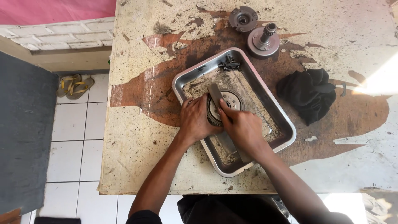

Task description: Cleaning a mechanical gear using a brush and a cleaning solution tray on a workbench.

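A round toothed gear [232, 101] lies in a dirty steel tray [286, 128] on a worn table. My left hand [195, 120] grips the gear's left rim. My right hand [242, 126] holds a flat brush [215, 94] pressed across the gear's face; its handle runs back under my wrist. A small dark clump of metal parts [229, 63] sits in the tray's far corner. Grimy liquid coats the tray's floor.
Two round metal parts, a flat hub [243, 18] and a hub with a splined shaft [264, 40], stand beyond the tray. A black rag [309, 93] lies to the right. The table's left edge drops to a tiled floor with sandals [74, 85].
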